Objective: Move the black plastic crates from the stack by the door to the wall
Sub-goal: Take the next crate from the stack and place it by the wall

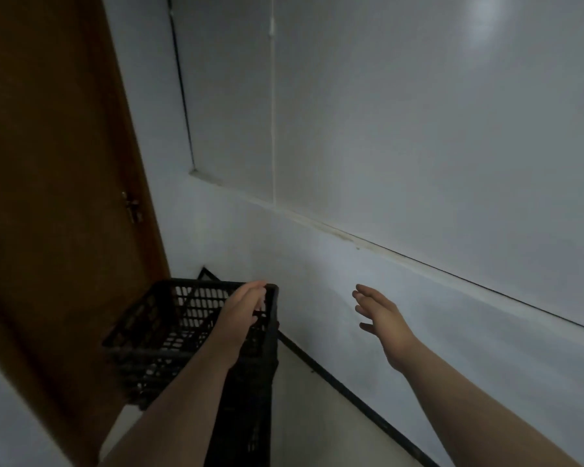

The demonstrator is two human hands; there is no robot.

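Note:
A stack of black plastic crates (169, 335) with slotted sides stands in the corner beside the brown wooden door (48, 183). My left hand (241, 311) reaches over the top crate and curls around its right rim near the far corner. My right hand (381, 318) hovers in the air to the right of the stack, fingers spread, holding nothing, close to the pale wall (418, 332). The lower crates are mostly hidden behind my left forearm.
The pale wall runs from the corner off to the right, with a black skirting strip (351, 392) along its foot. A large glossy white panel (385, 112) hangs on the wall above. Light floor (304, 416) shows between stack and wall. A door handle (132, 207) sticks out.

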